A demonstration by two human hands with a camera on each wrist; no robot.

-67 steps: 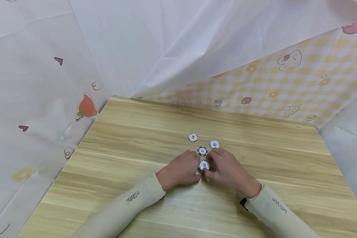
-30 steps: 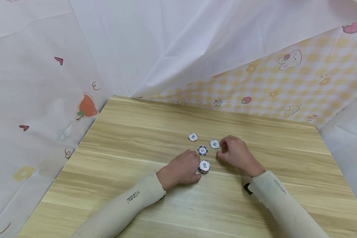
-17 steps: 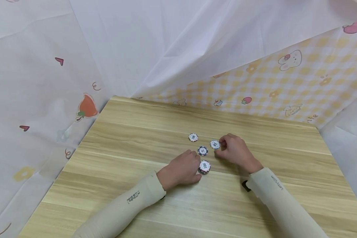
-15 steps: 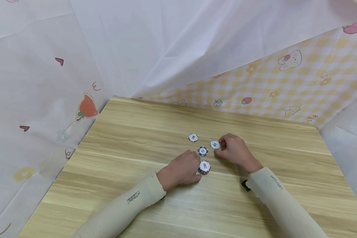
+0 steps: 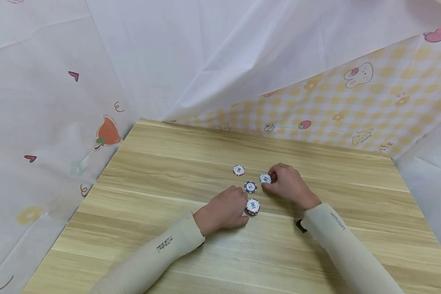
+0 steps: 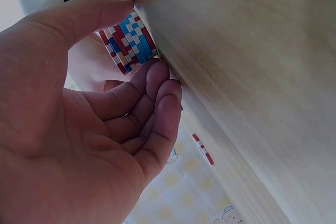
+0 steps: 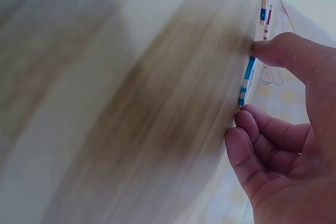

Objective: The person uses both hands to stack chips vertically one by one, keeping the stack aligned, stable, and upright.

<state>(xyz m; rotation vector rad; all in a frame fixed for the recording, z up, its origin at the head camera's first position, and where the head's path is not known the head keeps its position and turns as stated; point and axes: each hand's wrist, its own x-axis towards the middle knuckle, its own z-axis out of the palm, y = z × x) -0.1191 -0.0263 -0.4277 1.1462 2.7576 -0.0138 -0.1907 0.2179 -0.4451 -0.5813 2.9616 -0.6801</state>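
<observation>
My left hand point(image 5: 226, 208) rests on the table beside a stack of poker chips point(image 5: 252, 206) with a "100" chip on top. Red, blue and white edges of the stack point(image 6: 128, 43) show between its thumb and curled fingers in the left wrist view. At the light blue "10" poker chip point(image 5: 265, 178), my right hand point(image 5: 288, 183) has thumb and fingertips at opposite edges of it, pinching it flat at table level. The right wrist view shows the same light blue chip point(image 7: 247, 81) between thumb and fingers point(image 7: 247, 121).
A dark blue "10" chip point(image 5: 250, 187) lies just behind the stack. Farther back is a red-edged "100" chip point(image 5: 238, 170). The wooden table point(image 5: 161, 163) meets white and yellow-checked patterned sheets point(image 5: 338, 106) at its back and sides.
My right hand left the stack, went right to the light blue chip and closed in on its edges. The stack top shows uncovered. My left hand stays in place.
</observation>
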